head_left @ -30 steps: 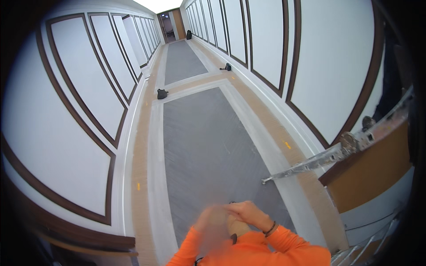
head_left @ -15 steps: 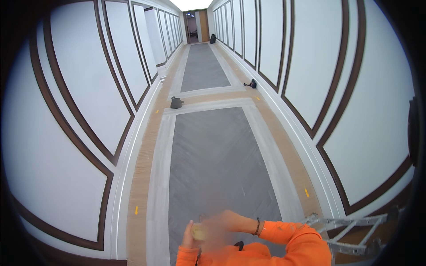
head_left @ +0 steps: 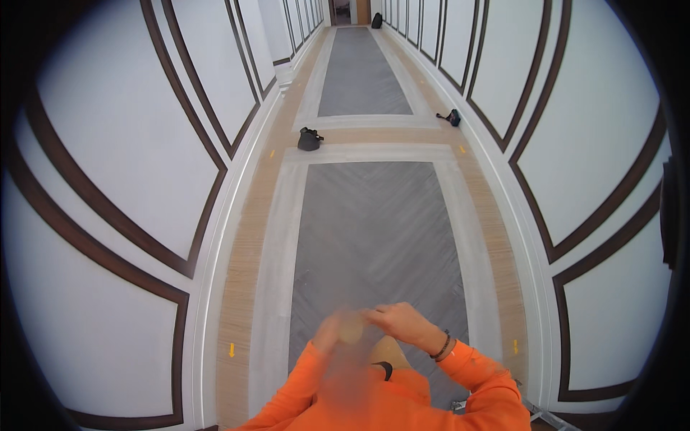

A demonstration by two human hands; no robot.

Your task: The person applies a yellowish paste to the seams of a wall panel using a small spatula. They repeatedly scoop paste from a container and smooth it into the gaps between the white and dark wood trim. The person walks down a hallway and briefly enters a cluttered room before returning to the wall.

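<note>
A small, round, pale yellow roll of tape (head_left: 351, 330), as it appears, is in my left hand (head_left: 328, 333) in front of my body. The left fingers close around its left side. My right hand (head_left: 407, 323) comes in from the right with bent, pinched fingers, their tips at the roll's upper right edge. What lies between those fingertips is too small to make out. A blurred patch over the middle of the picture hides part of the left hand and the roll's lower side. Both forearms wear orange sleeves, and a dark bracelet circles the right wrist.
A dark grey bag (head_left: 309, 140) sits on the corridor floor ahead, left. A black object (head_left: 451, 118) lies by the right wall, and a black bag (head_left: 377, 20) stands far off. Behind my right elbow shows a metal ladder (head_left: 552, 421). Panelled walls run along both sides.
My view has tipped downward. Both hands have come up and to the right in the picture, with the roll still in my left hand. Less of the ladder shows.
</note>
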